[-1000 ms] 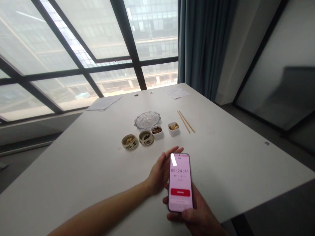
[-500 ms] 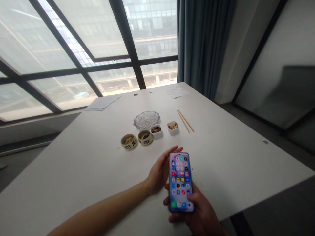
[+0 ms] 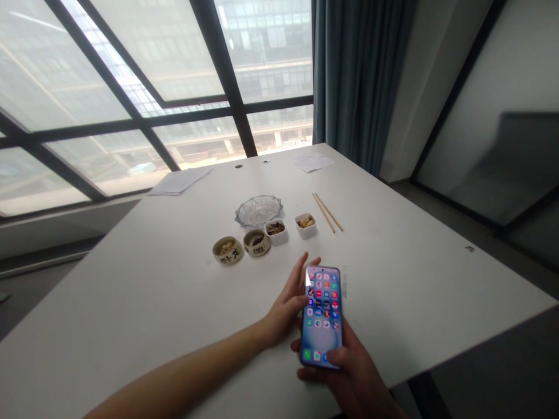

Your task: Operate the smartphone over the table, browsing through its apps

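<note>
A lit smartphone showing rows of app icons is held upright over the near part of the table. My right hand wraps its lower half, thumb on the bottom of the screen and fingertips curled round the left edge. My left hand grips the upper left side. Its thumb lies over the screen's left edge, and its other fingers reach behind the phone, partly hidden. Beyond are two beige ceramic bowls, the left one and the right one, and two white square bowls, one with dark dried pieces, another with pale brown pieces.
A clear glass dish sits behind the bowls. Wooden chopsticks lie to their right. Paper sheets and another paper rest toward the far edge of the white table. A window and a blue curtain stand beyond.
My left thumb has moved onto the left edge of the phone's screen. The icons now show a different home page. The phone has shifted slightly up and to the right.
</note>
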Tool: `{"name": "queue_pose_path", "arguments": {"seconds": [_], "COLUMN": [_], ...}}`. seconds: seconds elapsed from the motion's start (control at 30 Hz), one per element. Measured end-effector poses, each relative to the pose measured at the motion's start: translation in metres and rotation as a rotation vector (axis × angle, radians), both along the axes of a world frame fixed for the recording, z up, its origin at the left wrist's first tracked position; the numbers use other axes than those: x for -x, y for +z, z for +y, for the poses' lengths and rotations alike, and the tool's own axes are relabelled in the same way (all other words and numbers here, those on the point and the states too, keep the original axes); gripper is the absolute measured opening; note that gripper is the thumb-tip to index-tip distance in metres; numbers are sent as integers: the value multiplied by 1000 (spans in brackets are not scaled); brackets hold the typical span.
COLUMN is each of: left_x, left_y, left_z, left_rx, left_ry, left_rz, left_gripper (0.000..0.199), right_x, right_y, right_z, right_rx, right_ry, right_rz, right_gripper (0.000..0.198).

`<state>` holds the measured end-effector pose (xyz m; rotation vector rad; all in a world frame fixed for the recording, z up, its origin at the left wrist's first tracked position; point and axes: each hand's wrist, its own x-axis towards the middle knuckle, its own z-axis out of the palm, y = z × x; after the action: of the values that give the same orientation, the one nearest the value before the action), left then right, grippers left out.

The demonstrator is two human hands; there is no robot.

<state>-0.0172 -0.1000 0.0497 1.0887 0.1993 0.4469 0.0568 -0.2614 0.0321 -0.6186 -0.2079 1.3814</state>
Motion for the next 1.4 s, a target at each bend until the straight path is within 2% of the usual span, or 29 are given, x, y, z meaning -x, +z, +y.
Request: {"name": "queue_pose_path", "arguments": {"seconds": [0.1,0.23,0.37,0.43,0.57,0.87,1.4], "left_x": [5,10,10,10,10,9,8], "left_y": [5,14,9,5,2,-3,-3], "left_z": [-9,-18,-17,-15,-10,-7,-1], "left_rx": [-129,-368,-536,-587,-541,-350,-441], "left_ry": [-23,-14,6,3,-29,65,141], "left_rz": [-18,65,97,89,24,11,33], "left_gripper": [98,106,115,113,98,85,76], "right_x": [2,5,8,8,7,3,2], "right_y": [-3,-4,-3,-2,-1,-1,-2], "right_z": [1,1,1,0,0,-1,-3], "right_rx": [37,44,13,12,19,-20,-28], "right_ry": [-59,-98,-109,-106,-103,-45,-16], "right_rz": [-14,-55,-81,-88,-76,-65,-50], "right_gripper": [77,77,77,76,81,100,101]}}
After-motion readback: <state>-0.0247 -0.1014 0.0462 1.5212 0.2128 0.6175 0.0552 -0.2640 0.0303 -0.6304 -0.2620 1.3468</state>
